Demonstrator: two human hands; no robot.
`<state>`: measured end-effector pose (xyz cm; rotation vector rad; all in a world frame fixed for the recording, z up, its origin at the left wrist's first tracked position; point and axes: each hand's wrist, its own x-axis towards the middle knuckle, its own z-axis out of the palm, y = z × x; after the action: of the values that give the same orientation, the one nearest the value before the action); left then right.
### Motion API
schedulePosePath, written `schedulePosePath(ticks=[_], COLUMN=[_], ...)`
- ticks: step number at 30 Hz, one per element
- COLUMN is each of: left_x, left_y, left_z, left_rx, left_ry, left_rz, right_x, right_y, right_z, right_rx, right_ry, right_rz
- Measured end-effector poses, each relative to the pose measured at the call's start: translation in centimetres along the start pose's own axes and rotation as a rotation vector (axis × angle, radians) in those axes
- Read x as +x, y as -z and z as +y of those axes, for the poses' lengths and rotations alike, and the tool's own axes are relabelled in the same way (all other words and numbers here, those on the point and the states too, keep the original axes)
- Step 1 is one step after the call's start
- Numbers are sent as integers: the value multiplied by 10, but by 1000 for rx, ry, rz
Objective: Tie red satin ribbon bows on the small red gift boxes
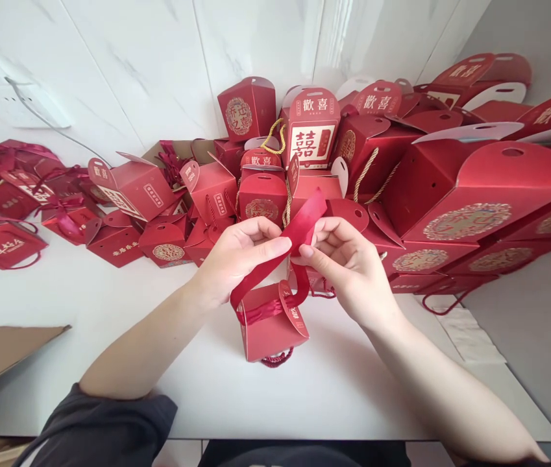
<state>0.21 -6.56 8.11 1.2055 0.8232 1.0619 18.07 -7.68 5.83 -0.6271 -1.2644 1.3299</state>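
Note:
A small red gift box (270,334) sits on the white table below my hands, with a dark red cord handle (278,358) at its near side. A red ribbon (307,220) passes through the top of the box and rises in a loop to my fingers. My left hand (243,256) pinches the ribbon between thumb and fingers on the left. On the right, my right hand (346,269) also pinches it, its thumb close to the left thumb. The ribbon's upper end sticks up past both hands. Part of the ribbon is hidden behind my fingers.
Red gift boxes (470,188) are stacked along the wall at the back and right. More boxes with ribbon bows (65,217) stand at the left. A cardboard piece (7,350) lies at the left edge. A cable (56,120) runs down from a wall socket.

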Motion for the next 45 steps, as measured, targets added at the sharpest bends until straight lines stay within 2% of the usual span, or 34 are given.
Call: schedulePosePath(ticks=[4, 8, 14, 24, 29, 35, 38, 40, 43, 45], left_x=[0, 2, 5, 2, 1, -3, -4, -3, 3, 8], left_y=[-3, -5, 0, -1, 0, -4, 2, 12, 32, 42], left_z=[-6, -11, -19, -19, -14, -10, -5, 3, 13, 13], left_rx=[-12, -37, 15, 98, 156, 323, 344, 381, 507, 583], left_ry=[9, -7, -19, -38, -104, -262, -325, -316, -228, -167], left_rz=[-6, 0, -51, -23, 8, 10, -96, -269, -572, -715], right_x=[-1, 0, -1, -2, -2, -5, -6, -7, -7, -6], right_y=[-2, -3, -4, -4, -5, -8, -8, -6, -3, -4], right_z=[2, 5, 6, 10, 7, 1, -3, -7, -17, -25], right_rx=[35, -24, -41, 35, 43, -109, -121, -139, -223, -292], right_ry=[-48, -25, -46, -4, 1, 38, 79, 123, 229, 336], right_rz=[29, 43, 33, 24, 41, 135, 141, 135, 147, 177])
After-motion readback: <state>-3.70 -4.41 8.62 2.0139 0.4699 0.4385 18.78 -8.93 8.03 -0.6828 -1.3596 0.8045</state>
